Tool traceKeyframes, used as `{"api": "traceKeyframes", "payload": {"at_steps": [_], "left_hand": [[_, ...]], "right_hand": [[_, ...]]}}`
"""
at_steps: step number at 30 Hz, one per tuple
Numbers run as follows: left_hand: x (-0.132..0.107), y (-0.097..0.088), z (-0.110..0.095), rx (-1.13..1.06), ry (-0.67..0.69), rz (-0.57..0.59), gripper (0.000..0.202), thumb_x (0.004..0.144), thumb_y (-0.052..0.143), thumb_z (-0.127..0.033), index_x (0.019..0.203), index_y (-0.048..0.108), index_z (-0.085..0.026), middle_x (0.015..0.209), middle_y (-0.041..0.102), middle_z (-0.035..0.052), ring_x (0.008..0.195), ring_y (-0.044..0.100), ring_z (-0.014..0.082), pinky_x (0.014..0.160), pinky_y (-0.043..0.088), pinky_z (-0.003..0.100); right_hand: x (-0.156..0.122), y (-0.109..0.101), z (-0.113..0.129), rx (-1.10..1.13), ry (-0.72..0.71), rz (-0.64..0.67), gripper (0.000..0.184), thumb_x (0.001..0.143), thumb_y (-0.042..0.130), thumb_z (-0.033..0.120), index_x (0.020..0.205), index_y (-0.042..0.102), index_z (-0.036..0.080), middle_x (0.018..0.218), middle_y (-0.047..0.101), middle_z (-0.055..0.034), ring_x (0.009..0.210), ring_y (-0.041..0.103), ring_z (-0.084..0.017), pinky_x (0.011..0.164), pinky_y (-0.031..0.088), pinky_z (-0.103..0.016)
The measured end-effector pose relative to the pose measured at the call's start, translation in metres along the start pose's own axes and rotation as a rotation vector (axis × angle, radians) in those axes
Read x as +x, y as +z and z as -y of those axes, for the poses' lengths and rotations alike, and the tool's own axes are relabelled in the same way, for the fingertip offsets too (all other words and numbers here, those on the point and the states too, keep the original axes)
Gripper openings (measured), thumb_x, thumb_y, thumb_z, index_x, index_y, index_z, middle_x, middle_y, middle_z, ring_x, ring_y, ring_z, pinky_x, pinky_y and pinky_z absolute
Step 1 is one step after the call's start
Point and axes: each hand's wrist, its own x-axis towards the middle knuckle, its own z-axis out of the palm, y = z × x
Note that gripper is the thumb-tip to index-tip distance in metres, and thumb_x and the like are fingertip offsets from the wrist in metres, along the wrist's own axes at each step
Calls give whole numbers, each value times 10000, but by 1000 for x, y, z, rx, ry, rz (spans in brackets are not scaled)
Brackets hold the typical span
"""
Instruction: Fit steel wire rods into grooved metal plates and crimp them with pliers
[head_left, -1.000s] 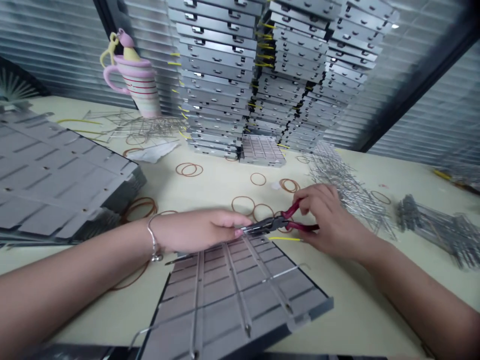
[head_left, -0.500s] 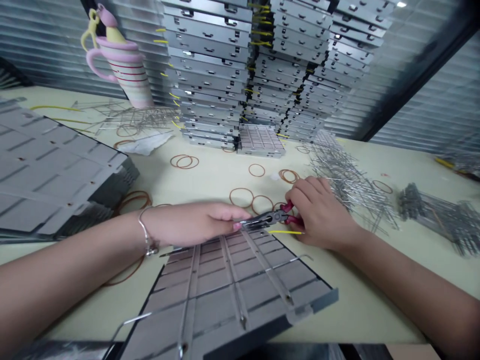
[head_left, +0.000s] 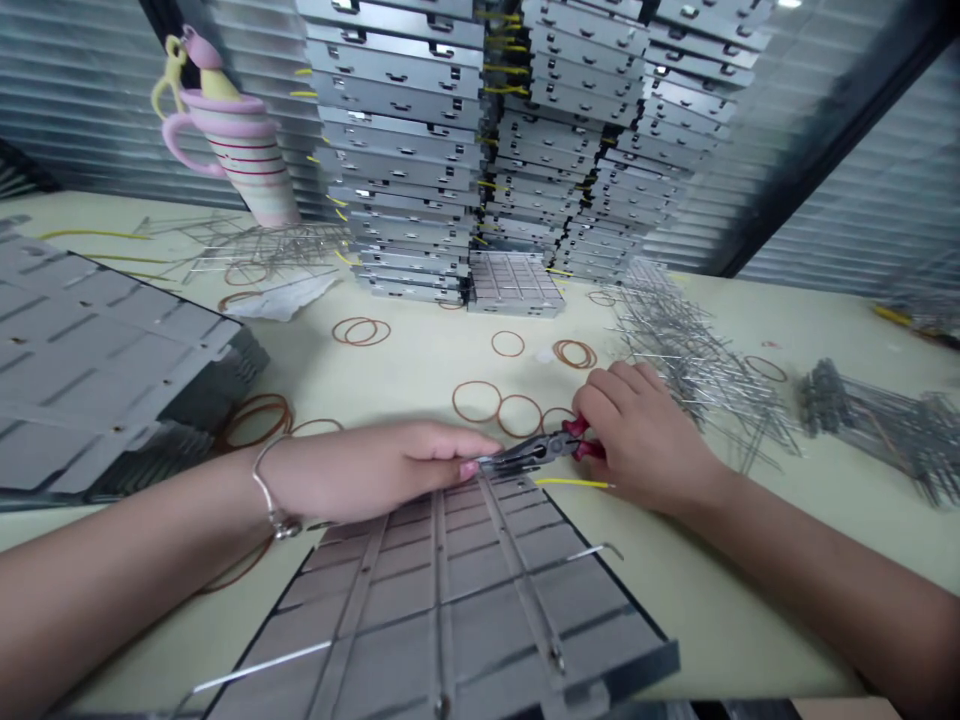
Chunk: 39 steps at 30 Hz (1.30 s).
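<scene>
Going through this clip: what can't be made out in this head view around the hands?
- Tips of the needle-nose pliers: hidden by the left hand, so anything gripped is unclear.
- Red pliers handles: mostly hidden by the right hand.
- Near end of the slotted metal panel: cut off by the bottom edge.
- Tops of the stacked metal trays: cut off by the top edge.

Red-handled pliers now sitting deeper in right hand, grips mostly covered by fingers, only short red stubs showing. Left hand lower in view. Grey slotted metal panel lower too, near edge cut off by frame. Striped mug and stacked metal trays shifted left.
</scene>
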Motion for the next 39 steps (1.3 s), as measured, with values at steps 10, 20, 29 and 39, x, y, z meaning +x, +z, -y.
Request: {"api": "traceKeyframes", "payload": {"at_steps": [10,20,29,39], "left_hand": [[-1,3,1,-29,39,-47,334,929,443,-249,1219,600,-302,1209,638,-56,1088,575,145,941,374,200],[-12,-7,5,-173,-45,46,315,875,464,-150,1116,667,-160,1129,681,10,1009,602,127,883,409,167],[-12,-10,1,-339,-13,338,330,816,477,-41,1071,681,-86,942,728,8,797,605,79,771,421,128],[-12,-10,-4,-342,74,388,303,811,445,-33,804,736,-118,638,594,-70,635,445,78,675,374,132]], "right_hand": [[0,-9,4,-109,-19,-45,96,673,574,216,742,538,159,760,535,-79,772,441,-239,691,279,-337],[-16,-6,-63,-7,131,-117,162,642,500,147,797,477,187,784,520,-59,751,436,-224,661,294,-329],[49,-54,-19,41,-662,7,208,662,492,148,868,513,172,899,480,-84,864,408,-249,795,322,-408],[90,-83,-1,-91,-840,324,344,660,565,178,1002,553,205,1020,472,-71,990,386,-254,925,242,-435]]}}
